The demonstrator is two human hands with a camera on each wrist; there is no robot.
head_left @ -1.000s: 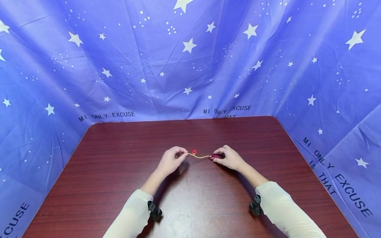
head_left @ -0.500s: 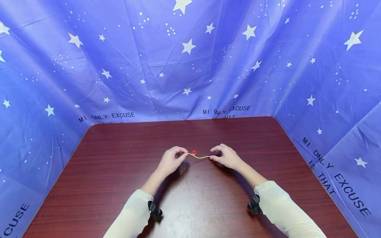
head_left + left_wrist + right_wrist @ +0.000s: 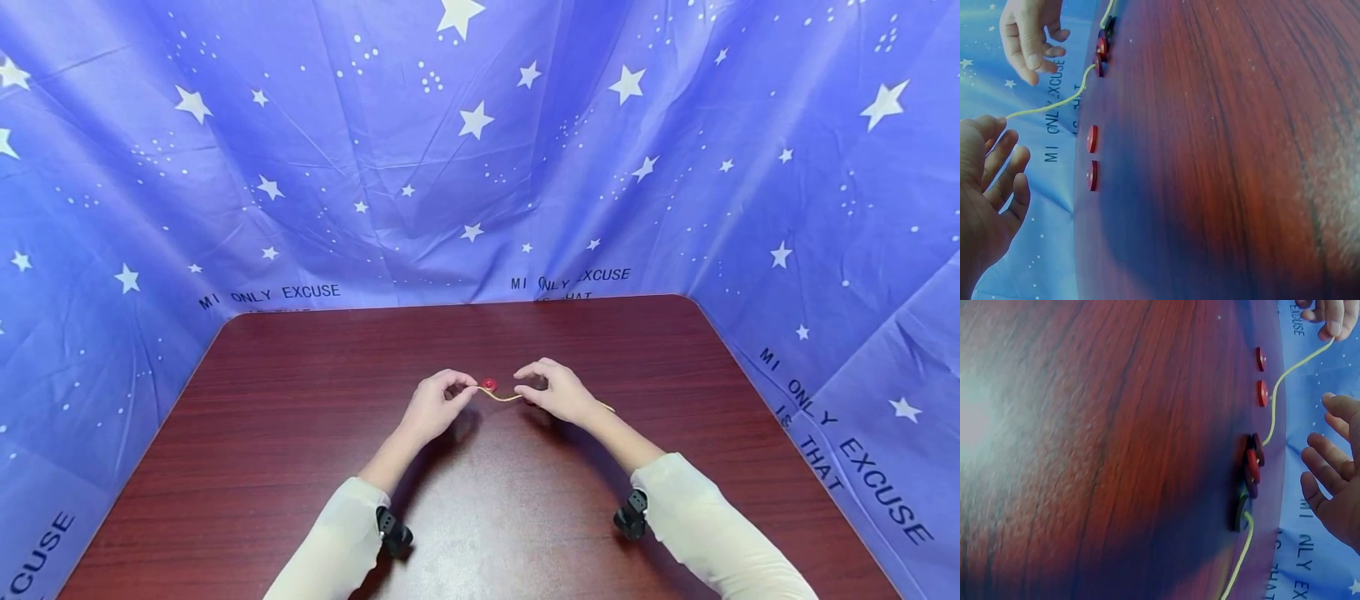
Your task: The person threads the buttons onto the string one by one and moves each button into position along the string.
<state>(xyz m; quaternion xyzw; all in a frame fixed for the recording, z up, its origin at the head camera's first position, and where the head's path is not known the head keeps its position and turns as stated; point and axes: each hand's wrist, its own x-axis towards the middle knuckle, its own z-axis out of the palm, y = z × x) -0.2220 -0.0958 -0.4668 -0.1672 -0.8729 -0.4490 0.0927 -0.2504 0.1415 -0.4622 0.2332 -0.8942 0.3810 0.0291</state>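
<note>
My left hand (image 3: 435,408) pinches one end of a yellow string (image 3: 1054,110) between thumb and forefinger, above the table. From there the string sags to several threaded red and dark buttons (image 3: 1252,465) lying in a stack on the tabletop. A blackish button (image 3: 1241,514) sits at the far end of that stack, and more string trails past it. Over the threaded buttons, my right hand (image 3: 558,393) hovers with fingers parted and nothing between them; it hides them in the head view. Two loose red buttons, one nearer (image 3: 1092,175) and one farther (image 3: 1092,139), lie near the left hand.
The reddish-brown wooden table (image 3: 480,500) has rounded back corners. Blue curtains (image 3: 420,150) with white stars and lettering hang behind it and along both sides. A black wrist camera (image 3: 393,533) is strapped over each pale sleeve (image 3: 337,525).
The right hand has let go of the threaded buttons and shifted left, toward the left hand. The string's tail now shows beyond the right wrist. The left hand keeps its pinch, almost unmoved.
</note>
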